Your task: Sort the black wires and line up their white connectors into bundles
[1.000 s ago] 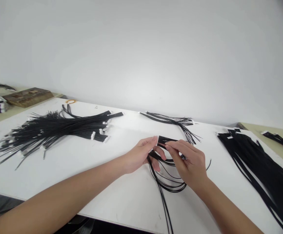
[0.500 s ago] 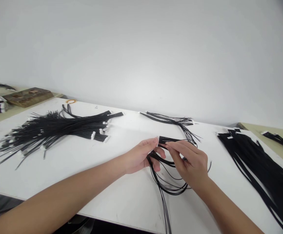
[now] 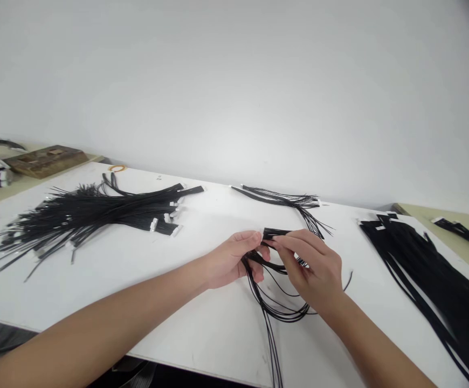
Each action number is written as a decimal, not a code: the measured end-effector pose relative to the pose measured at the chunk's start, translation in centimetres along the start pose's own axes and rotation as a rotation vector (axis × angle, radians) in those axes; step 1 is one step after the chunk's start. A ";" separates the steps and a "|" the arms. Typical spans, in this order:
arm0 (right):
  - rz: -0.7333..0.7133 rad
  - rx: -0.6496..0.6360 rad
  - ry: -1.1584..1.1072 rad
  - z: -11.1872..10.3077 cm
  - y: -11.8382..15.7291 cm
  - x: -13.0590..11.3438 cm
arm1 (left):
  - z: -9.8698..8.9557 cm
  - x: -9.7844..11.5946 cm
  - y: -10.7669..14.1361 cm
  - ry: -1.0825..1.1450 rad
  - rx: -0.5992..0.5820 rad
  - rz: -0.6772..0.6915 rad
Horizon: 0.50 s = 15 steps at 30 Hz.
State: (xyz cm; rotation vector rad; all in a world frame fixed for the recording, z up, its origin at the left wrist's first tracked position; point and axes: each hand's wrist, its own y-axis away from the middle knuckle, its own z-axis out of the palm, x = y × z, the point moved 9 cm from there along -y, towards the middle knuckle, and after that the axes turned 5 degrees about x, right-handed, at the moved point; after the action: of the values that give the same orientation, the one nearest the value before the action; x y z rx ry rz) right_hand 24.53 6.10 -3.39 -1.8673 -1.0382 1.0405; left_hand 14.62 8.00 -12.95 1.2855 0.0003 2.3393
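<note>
While we hold a looped bundle of thin black plastic-looking wires [image 3: 290, 320] over the smooth white table [image 3: 218, 334], tails trailing toward its front edge, our left hand [image 3: 234, 260] grips near its flat, ribbon-like end; our right hand [image 3: 315, 265] pinches just beside. We judge it light, springy, slick; best held at that flat end. Toward the left edge: a fanned black wire heap [image 3: 92, 210], white block connectors.

1. White table [image 3: 202, 323], bearing a small wire bundle [image 3: 289, 201].
2. Left of the bundle: large wire pile [image 3: 105, 209].
3. Well left of the bundle: orange ring [image 3: 110, 168].
4. Right of the bundle: cable stack [image 3: 424, 269].
</note>
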 end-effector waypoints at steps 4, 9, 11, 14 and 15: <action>-0.079 0.045 0.088 -0.5 -0.1 -0.3 | -0.3 0.6 -0.1 -0.042 0.065 0.016; -0.111 0.190 0.203 -2.7 -0.9 -0.4 | -1.0 1.9 0.0 -0.025 0.154 0.084; -0.080 0.237 0.282 -3.5 -1.2 0.0 | -1.2 2.2 0.1 -0.014 0.185 0.102; 0.011 0.266 0.383 -4.2 -1.4 1.3 | -1.1 2.3 0.1 0.000 0.191 0.108; 0.035 0.269 0.398 -4.3 -1.3 1.7 | -1.0 2.3 0.1 0.004 0.181 0.105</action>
State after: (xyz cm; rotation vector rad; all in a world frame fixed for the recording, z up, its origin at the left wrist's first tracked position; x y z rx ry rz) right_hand 28.57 7.18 -1.06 -1.7776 -0.6043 0.7425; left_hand 12.74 9.01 -11.63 1.3971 0.1529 2.4786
